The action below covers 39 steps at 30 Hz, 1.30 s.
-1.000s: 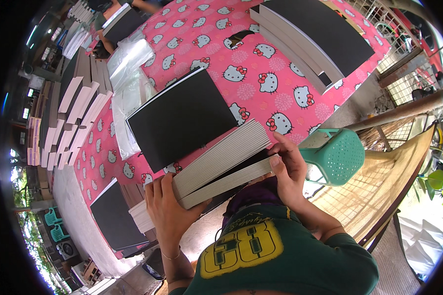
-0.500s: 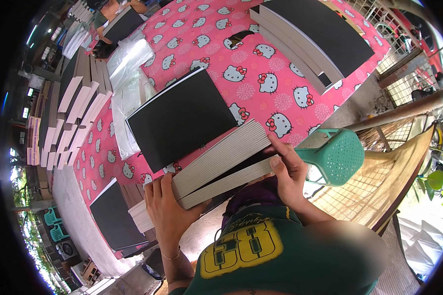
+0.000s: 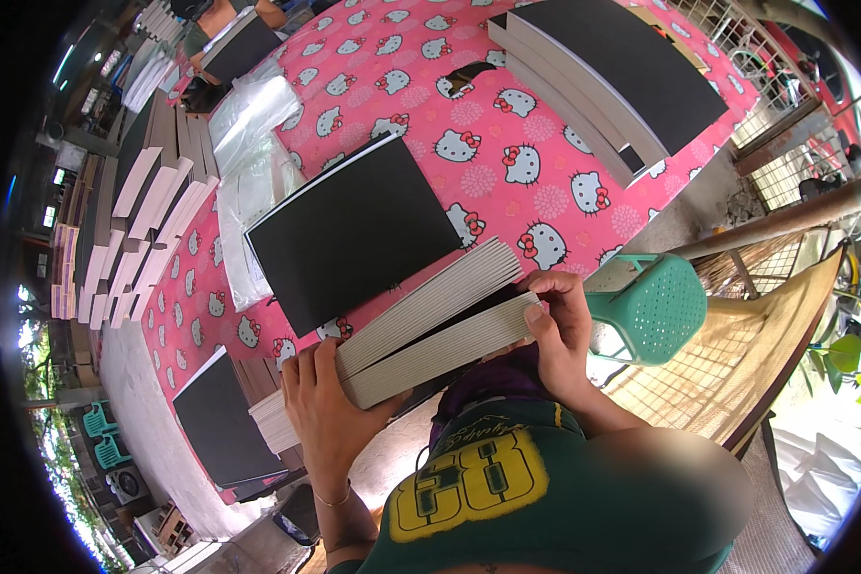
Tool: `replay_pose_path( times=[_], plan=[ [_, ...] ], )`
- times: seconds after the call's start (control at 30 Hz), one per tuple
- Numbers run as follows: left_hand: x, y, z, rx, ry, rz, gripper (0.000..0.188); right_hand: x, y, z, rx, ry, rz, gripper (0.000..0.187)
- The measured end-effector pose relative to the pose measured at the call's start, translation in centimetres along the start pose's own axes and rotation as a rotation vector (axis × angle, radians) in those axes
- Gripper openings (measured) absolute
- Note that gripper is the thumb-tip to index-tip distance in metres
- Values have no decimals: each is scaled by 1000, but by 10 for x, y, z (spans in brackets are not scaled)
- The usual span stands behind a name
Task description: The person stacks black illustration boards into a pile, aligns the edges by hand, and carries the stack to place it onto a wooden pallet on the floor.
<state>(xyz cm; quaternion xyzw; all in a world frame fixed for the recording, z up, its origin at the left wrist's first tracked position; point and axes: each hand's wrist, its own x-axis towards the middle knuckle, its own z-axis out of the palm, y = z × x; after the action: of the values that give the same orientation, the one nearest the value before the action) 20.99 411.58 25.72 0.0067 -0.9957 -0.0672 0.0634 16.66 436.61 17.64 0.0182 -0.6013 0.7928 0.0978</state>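
Observation:
A thick stack of black-covered booklets lies tilted at the near edge of the table with the pink cartoon-cat cloth. My left hand grips the stack's near left corner, fingers over the pale page edges. My right hand holds the near right corner, thumb pressed on the page edges where the stack splits into two parts with a gap between them.
More stacks of black booklets lie at the far right of the table and at the near left. Clear plastic bags lie to the left of my stack. Rows of pale booklets line the left. A green plastic chair stands right.
The stack stays in both hands in nearly the same place. My right thumb has shifted slightly along the page edges.

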Motion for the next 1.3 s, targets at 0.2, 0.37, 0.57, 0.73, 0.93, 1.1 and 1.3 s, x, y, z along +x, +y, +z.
replay_pose_path(
  times=[0.2, 0.37, 0.57, 0.73, 0.93, 1.1, 1.3],
  plan=[
    [0, 0, 0, 11, 4, 4, 90, 2, 1, 2, -41, -2, 4, 43],
    [1, 0, 0, -1, 6, 2, 90, 5, 1, -2, -213, -42, -59, 55],
    [0, 0, 0, -4, -2, 1, 90, 11, -6, -6, -339, -75, -106, 54],
    [1, -1, 0, 6, 4, 11, 89, 8, -9, -5, -363, -69, -37, 51],
    [1, 0, -1, 6, -4, 15, 90, 7, -6, -5, -308, -46, -38, 48],
    [1, 0, -1, 3, -6, -1, 90, 8, -4, -4, -279, -41, -60, 46],
    [0, -1, 0, 0, -13, -2, 91, 7, -4, -7, -283, -72, -36, 52]
  ],
)
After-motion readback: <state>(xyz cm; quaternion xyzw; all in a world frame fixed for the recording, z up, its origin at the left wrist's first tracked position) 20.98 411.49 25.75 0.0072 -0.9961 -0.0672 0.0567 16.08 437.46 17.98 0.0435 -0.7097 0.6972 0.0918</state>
